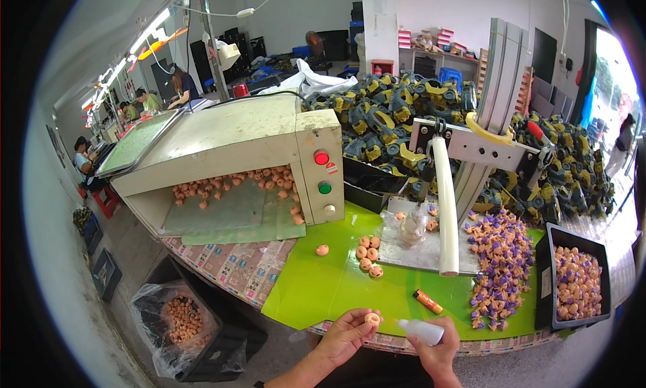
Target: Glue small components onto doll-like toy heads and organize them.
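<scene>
At the table's front edge my left hand (pixel 344 339) pinches a small round peach-coloured doll head (pixel 372 319) between thumb and fingers. A white squeeze bottle (pixel 425 331) lies in my right hand (pixel 439 353), its yellowish nozzle pointing left at the head; whether the tip touches it I cannot tell. Ahead, on the bright green mat (pixel 316 287), sit a cluster of similar heads (pixel 369 251) and one single head (pixel 322 250). An orange and black tube (pixel 427 301) rests beyond the bottle. Right of it spreads a heap of small purple and peach figure parts (pixel 499 267).
A cream machine (pixel 222 132) with heads inside its opening stands left. A press with a long white handle (pixel 445 206) rises ahead. A black bin of peach parts (pixel 577 284) is at right; a bagged crate (pixel 182 321) sits below left. Behind heap yellow-grey toy vehicles (pixel 383 119). Several people work far left.
</scene>
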`<state>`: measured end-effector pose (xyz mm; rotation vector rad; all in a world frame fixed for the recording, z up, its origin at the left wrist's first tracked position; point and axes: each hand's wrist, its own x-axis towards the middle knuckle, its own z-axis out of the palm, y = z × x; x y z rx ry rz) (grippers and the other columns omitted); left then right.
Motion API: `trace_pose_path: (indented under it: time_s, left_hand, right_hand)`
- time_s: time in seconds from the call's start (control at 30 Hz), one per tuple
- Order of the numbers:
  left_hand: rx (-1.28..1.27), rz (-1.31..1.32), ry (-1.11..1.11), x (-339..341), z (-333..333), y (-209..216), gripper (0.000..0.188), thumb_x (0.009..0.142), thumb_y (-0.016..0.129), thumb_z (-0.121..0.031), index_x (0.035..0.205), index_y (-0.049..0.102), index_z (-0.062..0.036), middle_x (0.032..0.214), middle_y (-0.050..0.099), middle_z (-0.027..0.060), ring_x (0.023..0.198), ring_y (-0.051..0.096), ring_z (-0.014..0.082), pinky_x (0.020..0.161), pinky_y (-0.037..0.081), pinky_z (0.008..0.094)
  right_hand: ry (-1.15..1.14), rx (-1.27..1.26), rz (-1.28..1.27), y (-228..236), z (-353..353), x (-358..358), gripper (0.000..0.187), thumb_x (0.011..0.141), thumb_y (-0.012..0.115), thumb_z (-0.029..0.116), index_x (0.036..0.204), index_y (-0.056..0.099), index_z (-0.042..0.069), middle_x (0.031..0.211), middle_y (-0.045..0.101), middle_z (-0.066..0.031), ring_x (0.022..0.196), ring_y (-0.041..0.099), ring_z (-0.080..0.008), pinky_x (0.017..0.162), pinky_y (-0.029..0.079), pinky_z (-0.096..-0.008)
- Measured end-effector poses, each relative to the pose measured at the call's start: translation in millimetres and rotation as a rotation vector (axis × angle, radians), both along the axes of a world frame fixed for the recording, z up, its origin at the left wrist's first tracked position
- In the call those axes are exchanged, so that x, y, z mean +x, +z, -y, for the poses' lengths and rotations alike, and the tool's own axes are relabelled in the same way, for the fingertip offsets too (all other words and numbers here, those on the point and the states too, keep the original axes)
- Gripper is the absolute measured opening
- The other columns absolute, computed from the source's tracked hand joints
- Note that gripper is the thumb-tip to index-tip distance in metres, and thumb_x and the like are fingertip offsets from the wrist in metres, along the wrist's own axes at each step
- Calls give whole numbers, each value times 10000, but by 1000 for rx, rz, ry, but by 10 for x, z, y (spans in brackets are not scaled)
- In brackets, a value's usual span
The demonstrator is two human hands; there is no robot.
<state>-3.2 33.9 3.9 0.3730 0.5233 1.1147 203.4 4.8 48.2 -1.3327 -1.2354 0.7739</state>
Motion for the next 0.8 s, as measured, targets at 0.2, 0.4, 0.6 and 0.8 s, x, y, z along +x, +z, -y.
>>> trace_pose_path:
  time_s: [0.2, 0.4, 0.6, 0.8]
  left_hand:
    - [9, -30, 44, 31, 8, 67, 287, 854, 612, 76, 1091, 604, -87, 1169, 613, 102, 1075, 599, 187, 915, 504, 293]
    - [66, -25, 86, -88, 78, -61, 306, 830, 614, 113, 1081, 614, -63, 1135, 619, 101, 1079, 592, 184, 967, 473, 295]
    - [27, -59, 64, -110, 76, 53, 346, 801, 606, 149, 1075, 629, -62, 1145, 632, 96, 1050, 616, 186, 879, 530, 272]
    - [32, -45, 42, -81, 96, 135, 346, 799, 593, 161, 1069, 631, -51, 1132, 632, 101, 1030, 618, 192, 867, 529, 266]
  right_hand:
    - [17, 186, 251, -200, -410, -114, 336, 685, 810, 85, 967, 637, 28, 903, 639, -114, 788, 620, -240, 726, 499, -336]
    - [105, 107, 190, -385, -595, -358, 376, 731, 781, 140, 1078, 646, 86, 976, 661, -117, 927, 627, -272, 832, 488, -353]
    - [115, 240, 360, -58, -610, 106, 469, 763, 740, 101, 1204, 587, 51, 1220, 597, -139, 1102, 578, -288, 954, 453, -366]
    - [-232, 198, 1046, 82, -1326, 1011, 329, 783, 533, 11, 1089, 636, 73, 1178, 616, -65, 1149, 498, -267, 952, 405, -402]
